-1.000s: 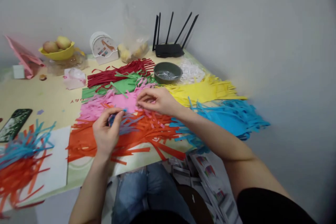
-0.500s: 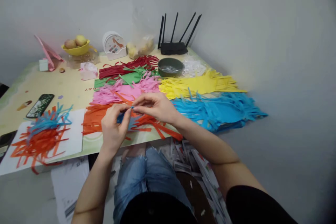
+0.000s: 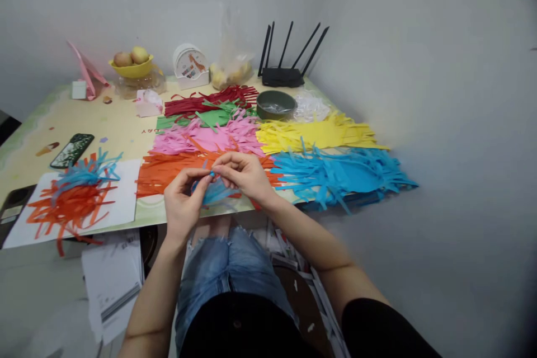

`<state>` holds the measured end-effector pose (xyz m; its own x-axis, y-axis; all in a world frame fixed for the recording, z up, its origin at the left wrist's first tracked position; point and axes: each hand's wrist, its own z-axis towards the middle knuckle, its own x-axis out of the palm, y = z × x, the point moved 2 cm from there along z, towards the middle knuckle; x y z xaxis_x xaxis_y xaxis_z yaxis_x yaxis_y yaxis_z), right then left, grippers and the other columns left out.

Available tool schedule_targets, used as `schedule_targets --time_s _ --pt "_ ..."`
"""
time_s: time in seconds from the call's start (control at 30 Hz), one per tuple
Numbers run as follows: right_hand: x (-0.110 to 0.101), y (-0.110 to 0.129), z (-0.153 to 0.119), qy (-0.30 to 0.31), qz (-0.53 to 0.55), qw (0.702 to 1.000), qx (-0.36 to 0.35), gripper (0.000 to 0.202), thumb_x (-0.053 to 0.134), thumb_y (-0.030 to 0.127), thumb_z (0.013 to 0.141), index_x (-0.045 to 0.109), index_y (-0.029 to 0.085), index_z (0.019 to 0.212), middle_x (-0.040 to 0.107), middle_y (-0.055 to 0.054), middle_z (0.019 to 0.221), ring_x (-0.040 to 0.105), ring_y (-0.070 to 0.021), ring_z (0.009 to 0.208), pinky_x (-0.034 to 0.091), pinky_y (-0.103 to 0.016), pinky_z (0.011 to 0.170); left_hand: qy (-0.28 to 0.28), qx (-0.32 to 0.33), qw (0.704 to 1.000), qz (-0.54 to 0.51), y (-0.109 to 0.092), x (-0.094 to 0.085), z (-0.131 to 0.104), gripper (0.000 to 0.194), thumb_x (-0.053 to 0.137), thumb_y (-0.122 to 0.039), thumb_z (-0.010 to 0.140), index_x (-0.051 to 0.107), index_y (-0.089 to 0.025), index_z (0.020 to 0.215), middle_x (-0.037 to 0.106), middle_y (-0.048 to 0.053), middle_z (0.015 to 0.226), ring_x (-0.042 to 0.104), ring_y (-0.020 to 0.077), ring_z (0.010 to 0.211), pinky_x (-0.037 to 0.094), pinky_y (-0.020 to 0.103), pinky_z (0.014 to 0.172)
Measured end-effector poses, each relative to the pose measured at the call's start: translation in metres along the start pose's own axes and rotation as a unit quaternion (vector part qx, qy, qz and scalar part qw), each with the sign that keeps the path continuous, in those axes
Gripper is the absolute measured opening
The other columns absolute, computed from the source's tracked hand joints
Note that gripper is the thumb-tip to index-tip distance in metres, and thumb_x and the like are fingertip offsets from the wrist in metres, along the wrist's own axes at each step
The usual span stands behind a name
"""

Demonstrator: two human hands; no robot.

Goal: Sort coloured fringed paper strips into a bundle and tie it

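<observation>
Blue streamer bundle [image 3: 218,194] is held up at the near edge of the table [image 3: 119,134], just in front of the orange fringed paper [image 3: 161,174]. Its top is pinched between the thumb and forefinger of the left hand [image 3: 184,198], and the right hand [image 3: 246,179] has its thumb and finger closed on that same tiny end; the bundle's middle is partly hidden by the fingers. Dark red letters [image 3: 151,131] printed on the tabletop face away from the person; I can make out something like "DAY", and the pink fringed paper [image 3: 205,137] covers whatever lies to the right. Lettering sits by the giraffe on the round white item [image 3: 191,64] at the back, too small to read surely. Print on the papers [image 3: 112,279] below is illegible to me. Over at far left, a dark object [image 3: 15,201] is cut off by the view's edge.
</observation>
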<state>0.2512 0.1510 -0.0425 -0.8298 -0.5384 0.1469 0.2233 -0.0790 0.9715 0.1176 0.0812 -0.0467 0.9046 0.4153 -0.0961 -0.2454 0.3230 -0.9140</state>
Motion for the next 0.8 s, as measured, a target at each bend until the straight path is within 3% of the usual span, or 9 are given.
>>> schedule_targets --time_s 0.13,0.23,0.33,0.47,0.67,0.8 --pt "0.01 -0.008 -0.008 -0.037 0.009 0.999 -0.016 0.037 0.076 0.05 0.077 0.068 0.015 0.085 0.051 0.008 0.048 0.043 -0.0049 0.042 0.037 -0.019 0.045 -0.089 0.021 0.996 0.018 0.006 0.0 -0.012 0.008 0.076 -0.023 0.08 0.071 -0.017 0.081 0.072 0.001 0.078 0.069 0.0123 0.073 0.054 0.023 0.072" --pt "0.009 -0.007 -0.008 0.005 -0.007 1.0 -0.014 0.034 0.076 0.046 0.077 0.073 0.014 0.088 0.056 0.005 0.051 0.044 -0.0052 0.043 0.037 -0.02 0.046 -0.122 -0.007 0.993 -0.004 0.01 -0.002 -0.017 0.012 0.078 -0.025 0.078 0.069 -0.017 0.078 0.072 0.001 0.077 0.069 0.0121 0.072 0.054 0.022 0.071" --pt "0.005 -0.002 -0.008 0.036 -0.018 0.999 -0.013 0.032 0.073 0.043 0.08 0.076 0.012 0.088 0.056 0.005 0.052 0.042 -0.0045 0.042 0.035 -0.019 0.044 -0.097 -0.056 0.993 -0.043 0.014 -0.005 -0.017 0.018 0.082 -0.029 0.075 0.07 -0.017 0.079 0.074 0.002 0.077 0.07 0.0128 0.072 0.054 0.022 0.07" --pt "0.008 -0.001 -0.011 0.023 -0.068 0.997 -0.014 0.027 0.071 0.036 0.081 0.079 0.011 0.086 0.053 0.005 0.049 0.041 -0.0039 0.041 0.03 -0.018 0.041 -0.027 -0.141 0.972 -0.184 0.023 -0.005 -0.015 0.032 0.089 -0.035 0.065 0.07 -0.019 0.086 0.076 0.003 0.083 0.072 0.0142 0.076 0.055 0.022 0.071" --pt "0.017 -0.001 -0.017 -0.051 -0.083 0.994 -0.04 0.02 0.072 0.031 0.081 0.079 0.013 0.08 0.059 0.003 0.051 0.041 -0.004 0.039 0.033 -0.017 0.04 -0.059 -0.215 0.939 -0.261 0.026 -0.007 -0.018 0.039 0.094 -0.041 0.057 0.07 -0.017 0.076 0.076 0.003 0.072 0.074 0.0164 0.068 0.057 0.025 0.069" --pt "0.028 0.003 -0.017 -0.106 -0.071 0.99 -0.061 0.019 0.072 0.032 0.081 0.075 0.014 0.077 0.048 0.007 0.043 0.038 -0.0036 0.036 0.029 -0.017 0.038 -0.071 -0.235 0.93 -0.273 0.026 -0.01 -0.026 0.043 0.095 -0.044 0.052 0.068 -0.016 0.07 0.075 0.003 0.068 0.073 0.016 0.063 0.057 0.025 0.066"
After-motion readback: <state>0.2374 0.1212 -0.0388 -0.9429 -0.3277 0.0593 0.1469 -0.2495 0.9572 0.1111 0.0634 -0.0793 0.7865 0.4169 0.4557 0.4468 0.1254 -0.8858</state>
